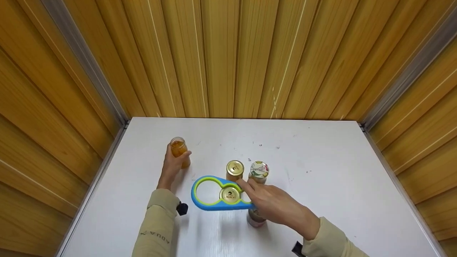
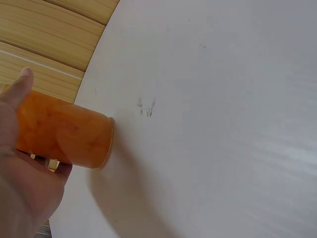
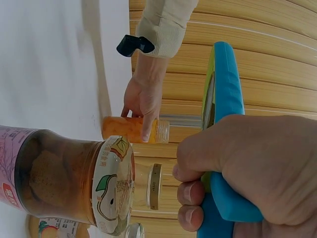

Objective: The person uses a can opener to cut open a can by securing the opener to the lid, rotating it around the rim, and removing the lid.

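Observation:
My left hand [image 1: 172, 166] grips an uncapped glass jar of orange fruit [image 1: 179, 148] at the left of the table, fingers on one side and thumb on the other. In the left wrist view its base is close to the tabletop; I cannot tell whether it touches. My right hand [image 1: 275, 203] holds a blue jar opener [image 1: 214, 207] with green lined rings above the table. A gold lid [image 1: 230, 195] sits within the opener's middle ring. Behind the opener stand a gold-lidded jar [image 1: 235, 168] and a jar with a fruit-patterned lid [image 1: 259, 169].
Another jar [image 1: 256, 219] stands partly hidden below the right hand. The right wrist view shows a pink-labelled jar [image 3: 54, 173] close to the opener. A wood-patterned wall [image 1: 235, 60] borders the white table [image 1: 321, 153] at the back and sides.

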The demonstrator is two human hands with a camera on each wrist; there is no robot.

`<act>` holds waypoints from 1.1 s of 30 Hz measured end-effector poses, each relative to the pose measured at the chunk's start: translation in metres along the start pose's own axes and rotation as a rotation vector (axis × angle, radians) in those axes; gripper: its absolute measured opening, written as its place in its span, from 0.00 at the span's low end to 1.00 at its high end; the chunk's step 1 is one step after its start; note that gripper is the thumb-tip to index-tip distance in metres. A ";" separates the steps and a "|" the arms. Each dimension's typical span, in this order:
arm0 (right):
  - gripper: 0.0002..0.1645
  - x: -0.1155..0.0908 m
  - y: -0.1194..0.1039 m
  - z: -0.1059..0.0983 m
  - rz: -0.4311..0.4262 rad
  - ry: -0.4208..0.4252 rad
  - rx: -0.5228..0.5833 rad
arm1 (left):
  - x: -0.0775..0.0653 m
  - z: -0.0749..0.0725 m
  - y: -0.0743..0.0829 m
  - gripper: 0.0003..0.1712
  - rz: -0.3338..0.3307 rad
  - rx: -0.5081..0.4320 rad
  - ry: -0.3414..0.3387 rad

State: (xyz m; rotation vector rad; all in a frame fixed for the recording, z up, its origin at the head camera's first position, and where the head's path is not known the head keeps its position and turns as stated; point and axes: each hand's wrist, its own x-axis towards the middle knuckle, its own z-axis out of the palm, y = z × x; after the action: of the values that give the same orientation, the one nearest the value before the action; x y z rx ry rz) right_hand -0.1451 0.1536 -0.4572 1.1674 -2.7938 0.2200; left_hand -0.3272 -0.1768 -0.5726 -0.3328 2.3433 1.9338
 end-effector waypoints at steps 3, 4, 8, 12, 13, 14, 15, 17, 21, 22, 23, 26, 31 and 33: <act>0.49 0.000 0.000 0.000 0.020 -0.023 0.014 | 0.004 0.000 0.000 0.50 0.013 -0.002 0.021; 0.49 0.000 0.000 -0.001 0.023 -0.027 0.016 | 0.006 0.000 0.001 0.49 0.016 -0.001 0.031; 0.48 -0.001 0.001 -0.001 0.024 -0.024 0.018 | 0.009 0.002 0.003 0.49 0.016 0.006 0.057; 0.48 -0.002 0.001 0.000 0.019 -0.021 0.027 | 0.014 0.004 0.003 0.49 0.024 0.000 0.078; 0.48 -0.003 0.001 0.000 0.020 -0.022 0.027 | 0.015 0.006 0.003 0.49 0.033 -0.004 0.079; 0.47 -0.003 0.001 0.000 0.021 -0.023 0.029 | 0.016 0.007 0.002 0.49 0.043 -0.007 0.082; 0.48 -0.003 0.000 0.000 0.021 -0.024 0.027 | 0.017 0.008 0.002 0.48 0.054 -0.013 0.084; 0.49 -0.003 0.000 -0.001 0.024 -0.022 0.020 | 0.019 0.009 0.000 0.48 0.092 -0.023 0.089; 0.51 -0.005 0.000 -0.001 0.029 -0.031 0.019 | 0.021 0.009 -0.004 0.48 0.138 -0.030 0.120; 0.52 -0.005 0.000 -0.001 0.031 -0.037 0.023 | 0.022 0.008 -0.005 0.48 0.142 -0.031 0.128; 0.52 -0.005 0.000 -0.001 0.033 -0.043 0.029 | 0.022 0.007 -0.006 0.48 0.135 -0.030 0.132; 0.52 -0.006 0.001 -0.002 0.045 -0.054 0.039 | 0.022 0.005 -0.006 0.49 0.115 -0.025 0.131; 0.55 -0.008 0.002 -0.003 0.061 -0.048 0.055 | 0.023 0.007 0.000 0.49 0.092 -0.003 0.136; 0.54 -0.009 0.003 -0.004 0.065 -0.045 0.054 | 0.023 0.008 0.002 0.49 0.091 0.001 0.127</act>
State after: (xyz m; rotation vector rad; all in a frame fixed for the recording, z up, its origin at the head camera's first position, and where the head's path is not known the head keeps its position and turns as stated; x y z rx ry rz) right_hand -0.1405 0.1629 -0.4554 1.1070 -2.8846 0.2794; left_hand -0.3507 -0.1711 -0.5770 -0.3661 2.4798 2.0073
